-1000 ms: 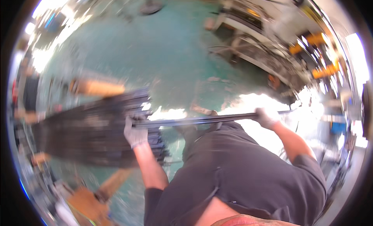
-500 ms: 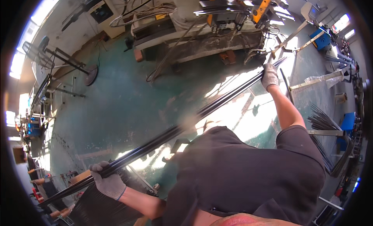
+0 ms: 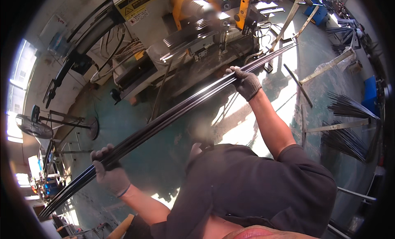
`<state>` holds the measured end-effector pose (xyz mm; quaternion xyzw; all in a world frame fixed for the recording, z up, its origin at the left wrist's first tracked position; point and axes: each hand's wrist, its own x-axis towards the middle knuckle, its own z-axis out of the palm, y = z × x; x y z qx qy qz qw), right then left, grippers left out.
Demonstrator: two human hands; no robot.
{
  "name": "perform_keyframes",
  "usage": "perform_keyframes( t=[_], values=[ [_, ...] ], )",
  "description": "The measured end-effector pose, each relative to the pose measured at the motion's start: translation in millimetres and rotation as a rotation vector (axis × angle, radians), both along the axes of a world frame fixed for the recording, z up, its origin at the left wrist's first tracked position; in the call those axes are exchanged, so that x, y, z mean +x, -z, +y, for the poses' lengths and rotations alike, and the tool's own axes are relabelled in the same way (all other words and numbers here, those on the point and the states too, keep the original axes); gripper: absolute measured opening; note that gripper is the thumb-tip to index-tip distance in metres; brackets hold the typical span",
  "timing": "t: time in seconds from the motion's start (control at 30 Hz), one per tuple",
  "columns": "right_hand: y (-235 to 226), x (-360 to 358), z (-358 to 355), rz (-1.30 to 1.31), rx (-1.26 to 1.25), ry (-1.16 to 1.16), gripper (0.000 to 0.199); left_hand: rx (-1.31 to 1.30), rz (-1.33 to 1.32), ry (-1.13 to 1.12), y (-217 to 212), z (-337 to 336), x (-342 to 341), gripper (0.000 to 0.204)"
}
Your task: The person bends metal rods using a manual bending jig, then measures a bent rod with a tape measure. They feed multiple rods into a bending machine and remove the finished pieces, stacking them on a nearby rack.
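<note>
A long bundle of thin dark metal rods [image 3: 173, 109] slants across the view, from the lower left up to the upper right. Knitted work gloves cover both my hands. My left hand [image 3: 110, 173] grips the bundle towards its lower left end, fingers curled over the rods. Farther along, my right hand [image 3: 246, 83] is wrapped round the rods, with their far ends sticking out beyond it. Between the hands the bundle hangs above the floor, in front of my dark shirt. Part of each palm is hidden by the rods.
Ahead stands a machine with orange parts [image 3: 242, 10] and a warning sign [image 3: 138, 5]. A pedestal fan [image 3: 35, 126] is at the left. On the right, more dark rods [image 3: 349, 105] lie by metal stand bars [image 3: 337, 126]. The floor [image 3: 160, 167] is green with sunlit patches.
I have turned and come nearer the machine with the rods. My right hand sits farther left in view, and the bundle has moved up and away from my body. Both hands keep their grip.
</note>
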<state>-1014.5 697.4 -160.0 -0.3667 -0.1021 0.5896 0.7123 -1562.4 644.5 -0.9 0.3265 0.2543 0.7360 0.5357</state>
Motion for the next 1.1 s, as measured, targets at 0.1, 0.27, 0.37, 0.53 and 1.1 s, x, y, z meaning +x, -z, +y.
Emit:
perform_keyframes(
  t=[0.1, 0.27, 0.37, 0.53, 1.1],
  values=[
    [-4.8, 46.9, 50.7, 0.043, -0.044, 0.168, 0.023, 0.015, -0.037, -0.134, 10.4, 58.8, -64.1, 0.032],
    [-7.2, 109.8, 132.7, -0.215, -0.172, 0.222, 0.026, -0.083, -0.027, -0.023, 63.5, 155.9, -66.5, 0.029],
    [-29.7, 128.9, 170.3, -0.284, -0.164, 0.280, 0.026, -0.245, -0.005, -0.018, 88.8, 205.5, -27.4, 0.028],
    [-74.2, 139.0, 233.0, -0.205, -0.099, 0.299, 0.022, -0.332, -0.176, 0.314, 106.4, 262.2, 43.1, 0.027],
    [-77.7, 254.7, 338.4, -0.137, -0.302, 0.410, 0.026, -0.486, -0.341, 0.110, 112.2, 340.0, 55.6, 0.034]
  ],
)
